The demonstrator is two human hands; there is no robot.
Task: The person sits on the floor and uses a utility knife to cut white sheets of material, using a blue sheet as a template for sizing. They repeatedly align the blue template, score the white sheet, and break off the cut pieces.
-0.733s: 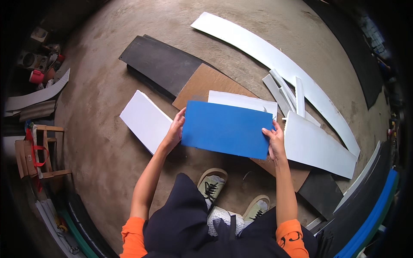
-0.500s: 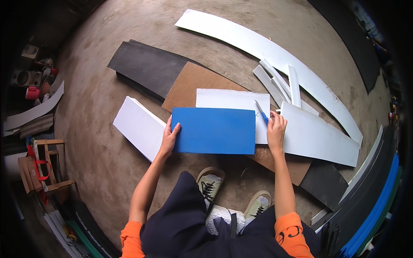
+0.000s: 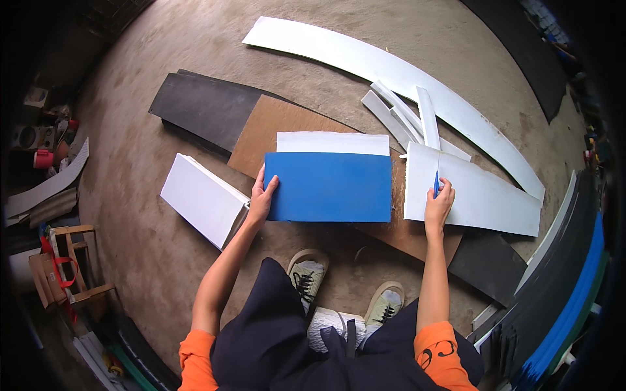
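My left hand (image 3: 261, 197) is closed on the left edge of a flat blue rectangular sheet (image 3: 329, 188), thumb on top. A white sheet (image 3: 332, 143) lies under it and shows along its far edge. To the right, my right hand (image 3: 439, 202) grips a small blue-handled knife (image 3: 436, 185), its thin blade pointing away from me. The knife is over a long white board (image 3: 499, 199), and I cannot tell whether the blade touches it. Beneath these is a brown board (image 3: 274, 127).
Dark boards (image 3: 202, 101) lie under the brown one. White strips (image 3: 428, 117) and a long curved-looking white board (image 3: 365, 55) lie beyond. At left is a stack of white sheets (image 3: 202, 199). A wooden frame (image 3: 81, 264) stands far left; blue and black sheets (image 3: 574, 293) line the right.
My right hand has moved right with the knife, from the white sheet to the long white board, letting go of that sheet's edge area. The blue sheet now covers more of the white sheet.
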